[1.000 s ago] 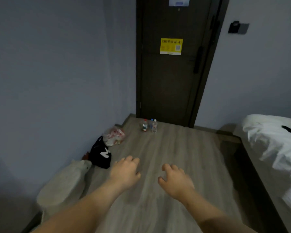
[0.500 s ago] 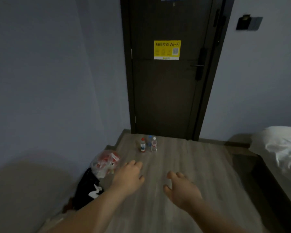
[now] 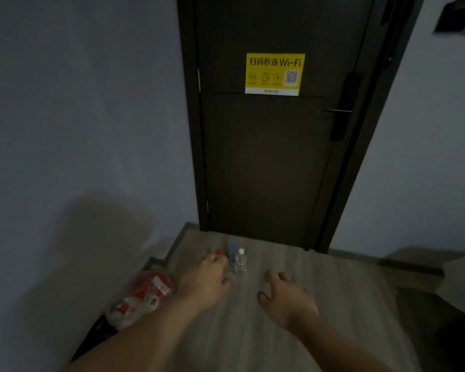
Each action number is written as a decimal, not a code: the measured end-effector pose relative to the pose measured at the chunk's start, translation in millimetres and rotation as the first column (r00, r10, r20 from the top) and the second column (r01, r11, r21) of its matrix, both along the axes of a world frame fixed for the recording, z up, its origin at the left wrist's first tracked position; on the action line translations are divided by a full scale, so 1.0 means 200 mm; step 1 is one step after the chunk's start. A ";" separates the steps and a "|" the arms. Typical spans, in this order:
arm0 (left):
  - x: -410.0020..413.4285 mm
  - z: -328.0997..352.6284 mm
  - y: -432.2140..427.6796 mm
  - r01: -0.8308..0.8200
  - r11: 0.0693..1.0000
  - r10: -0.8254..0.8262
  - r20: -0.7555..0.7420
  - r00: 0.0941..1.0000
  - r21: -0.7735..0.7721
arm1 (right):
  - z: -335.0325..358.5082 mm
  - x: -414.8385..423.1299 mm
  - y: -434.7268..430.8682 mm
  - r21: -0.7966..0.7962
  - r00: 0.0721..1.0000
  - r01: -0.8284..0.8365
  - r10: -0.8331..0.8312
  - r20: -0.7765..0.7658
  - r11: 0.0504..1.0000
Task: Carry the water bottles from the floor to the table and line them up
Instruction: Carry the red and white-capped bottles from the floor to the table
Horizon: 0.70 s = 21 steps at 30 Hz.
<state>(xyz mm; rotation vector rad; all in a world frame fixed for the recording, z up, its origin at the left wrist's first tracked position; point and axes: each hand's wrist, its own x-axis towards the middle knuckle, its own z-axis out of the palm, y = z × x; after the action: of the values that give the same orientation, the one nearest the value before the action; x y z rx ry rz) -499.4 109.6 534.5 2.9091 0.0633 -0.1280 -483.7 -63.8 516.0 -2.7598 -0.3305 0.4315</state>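
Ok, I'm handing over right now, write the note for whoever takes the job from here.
Left hand: open, empty, reaching in front of the red-capped bottle.
Right hand: open, empty, held above the floor.
Three bottles stand upright on the floor before the door: red-capped, blue-capped bottle, white-capped bottle.
Done: nothing carried yet.
Left: pick up all three, take them to the table (not in view), line them up.

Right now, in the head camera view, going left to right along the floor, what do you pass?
Plastic bag with red-and-white packaging → left hand → white-capped bottle → right hand. The red-capped and blue-capped bottles overlap the left hand, so I leave them out.
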 end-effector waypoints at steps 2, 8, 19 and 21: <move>0.17 -0.04 0.05 -0.021 1.000 0.021 -0.013 1.000 -0.011 | -0.03 0.19 0.04 -0.014 0.999 -0.016 0.015 -0.033 1.000; 0.68 -0.21 0.26 -0.061 0.997 0.057 -0.083 0.995 -0.039 | -0.16 0.73 0.21 -0.050 0.995 -0.036 0.031 -0.090 0.998; 1.70 -0.40 0.68 -0.023 0.999 0.015 -0.207 0.978 -0.034 | -0.34 1.70 0.61 -0.081 0.978 -0.016 -0.002 -0.210 0.997; 1.82 -0.45 0.69 -0.004 0.999 -0.005 -0.249 0.969 -0.032 | -0.39 1.82 0.64 -0.087 0.971 -0.009 -0.012 -0.240 0.996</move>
<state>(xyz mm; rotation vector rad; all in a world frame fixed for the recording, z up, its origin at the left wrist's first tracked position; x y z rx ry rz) -134.6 247.3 444.3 2.8438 0.1013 -0.4892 -119.7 63.6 438.1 -2.7507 -0.2541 0.7892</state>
